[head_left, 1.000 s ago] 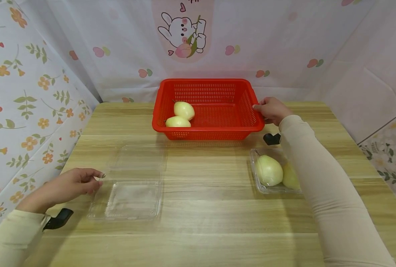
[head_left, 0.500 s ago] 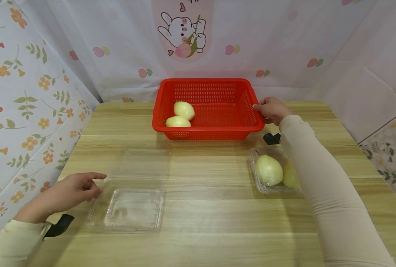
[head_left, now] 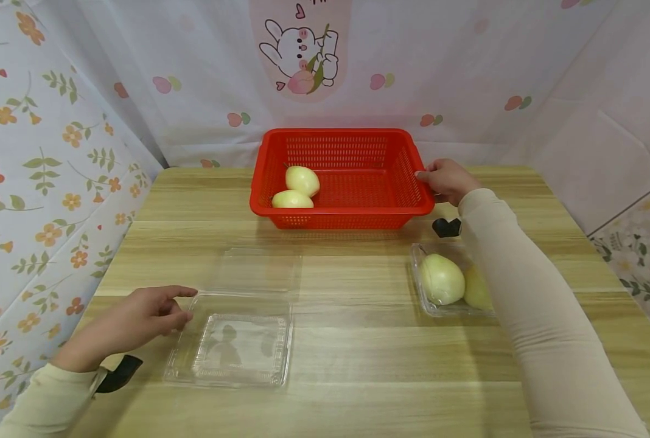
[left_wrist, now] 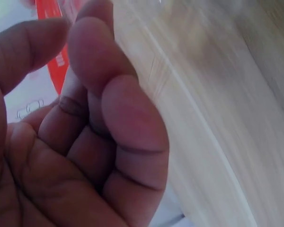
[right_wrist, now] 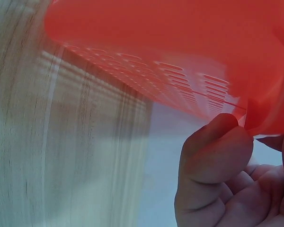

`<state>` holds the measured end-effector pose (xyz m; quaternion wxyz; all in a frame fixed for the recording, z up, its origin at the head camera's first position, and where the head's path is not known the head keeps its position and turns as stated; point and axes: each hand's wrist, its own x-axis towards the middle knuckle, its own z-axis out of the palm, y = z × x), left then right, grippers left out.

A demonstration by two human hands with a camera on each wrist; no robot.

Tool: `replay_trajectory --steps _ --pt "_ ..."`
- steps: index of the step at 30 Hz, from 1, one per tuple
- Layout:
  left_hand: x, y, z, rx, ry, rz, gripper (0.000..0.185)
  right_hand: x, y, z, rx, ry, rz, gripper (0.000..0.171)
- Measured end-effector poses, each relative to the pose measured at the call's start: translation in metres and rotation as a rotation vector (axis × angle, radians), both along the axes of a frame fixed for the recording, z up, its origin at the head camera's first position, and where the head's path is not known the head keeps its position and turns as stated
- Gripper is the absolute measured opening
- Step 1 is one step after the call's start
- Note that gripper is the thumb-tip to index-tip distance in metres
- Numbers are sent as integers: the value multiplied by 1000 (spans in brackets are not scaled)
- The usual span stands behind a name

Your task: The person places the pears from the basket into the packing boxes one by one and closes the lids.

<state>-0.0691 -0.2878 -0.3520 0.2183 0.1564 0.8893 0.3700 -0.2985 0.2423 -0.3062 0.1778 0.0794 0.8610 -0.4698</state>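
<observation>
Near the front left corner of the desk (head_left: 358, 340) lies an open clear clamshell box (head_left: 232, 350), its lid (head_left: 259, 271) folded back flat toward the red basket (head_left: 341, 137). The left hand (head_left: 139, 319) touches the box's left edge at the hinge, fingers loosely curled, pinching nothing that shows. The box looks very light, thin and springy — likely to slide or buckle if squeezed, so the stiffer rim or a corner seems the best hold. At the back edge the right hand (head_left: 445, 180) grips the basket's right rim, fingers curled under the lip in the wrist view. Two pale yellow fruits (head_left: 297, 188) sit in the basket's left half. By the right edge a second clear tray (head_left: 420, 286) holds two more — partly hidden by the sleeve (head_left: 522, 304).
</observation>
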Motion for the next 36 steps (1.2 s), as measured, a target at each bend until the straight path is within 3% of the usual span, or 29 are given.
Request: replay_trajectory --steps 21,36 --pt "-3 42 -7 9 99 -7 50 1 -1 1 -12 -7 4 21" --pt "-5 66 -10 49 119 -54 47 0 1 0 -18 -12 -2 23"
